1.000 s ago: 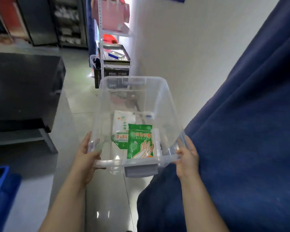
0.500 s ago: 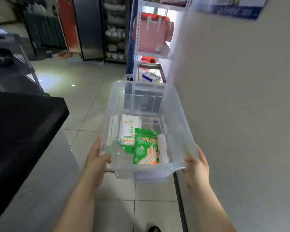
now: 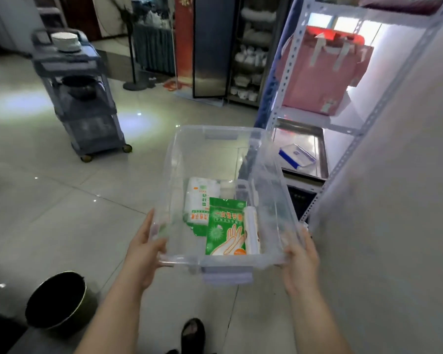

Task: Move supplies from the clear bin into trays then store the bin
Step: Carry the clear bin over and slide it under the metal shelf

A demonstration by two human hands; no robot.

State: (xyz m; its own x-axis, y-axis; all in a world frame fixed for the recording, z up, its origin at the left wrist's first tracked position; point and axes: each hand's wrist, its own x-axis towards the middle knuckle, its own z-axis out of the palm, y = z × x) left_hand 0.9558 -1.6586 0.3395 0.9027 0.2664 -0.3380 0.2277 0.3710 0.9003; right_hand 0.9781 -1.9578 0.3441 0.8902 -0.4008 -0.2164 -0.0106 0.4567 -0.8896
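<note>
Head view: clear bin (image 3: pixel 215 130) held in both hands beside a metal shelf rack (image 3: pixel 281 80).
The left hand (image 3: pixel 145 254) grips the bin's near-left corner and the right hand (image 3: pixel 301 259) grips its near-right corner, above the tiled floor. Inside lie a green glove packet (image 3: pixel 225 231), a white packet (image 3: pixel 200 200) and a white roll (image 3: pixel 251 231). A metal tray (image 3: pixel 322 154) sits on the rack.
</note>
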